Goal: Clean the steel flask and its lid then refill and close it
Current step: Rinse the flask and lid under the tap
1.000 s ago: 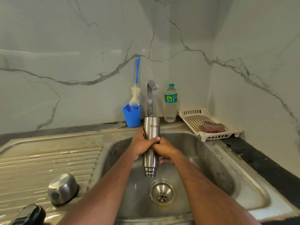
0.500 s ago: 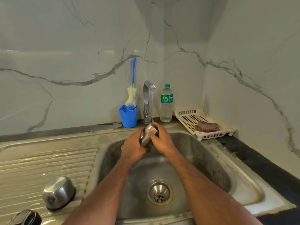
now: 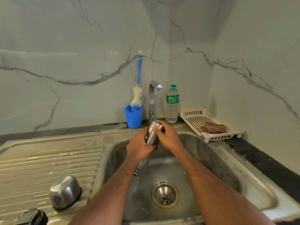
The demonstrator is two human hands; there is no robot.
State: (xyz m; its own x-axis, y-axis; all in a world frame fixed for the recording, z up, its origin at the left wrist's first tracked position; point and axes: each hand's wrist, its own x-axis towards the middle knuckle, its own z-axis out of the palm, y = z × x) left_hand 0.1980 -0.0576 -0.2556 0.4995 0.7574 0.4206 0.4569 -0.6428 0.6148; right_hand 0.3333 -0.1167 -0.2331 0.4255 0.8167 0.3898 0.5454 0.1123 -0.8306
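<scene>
Head view: my left hand [image 3: 140, 145] wraps around the middle of the steel flask [image 3: 152, 133], fingers curled behind it, and my right hand [image 3: 168, 138] grips the flask's upper end from the right, thumb laid across the front. The flask is tilted, its base pointing up and away toward the tap [image 3: 153, 98], its open mouth pointing down and to the left over the sink [image 3: 227, 163]. Water spills from the mouth in a thin stream into the basin, left of the drain [image 3: 165, 194]. A thin stream also falls from the tap spout, just behind the flask's raised end.

Beyond the sink, against the wall, a blue cup [image 3: 133, 116] stands left of the tap with a bottle brush [image 3: 137, 93] upright in it. A plastic water bottle [image 3: 172, 103] stands right of the tap. Further right, a white plastic tray [image 3: 191, 116] holds a checked cloth [image 3: 213, 129].

On the ribbed draining board [image 3: 48, 161] at near left, a steel cup lid [image 3: 65, 191] sits upside down, and a dark object [image 3: 32, 216] is cut off by the near edge; I cannot tell what it is.
</scene>
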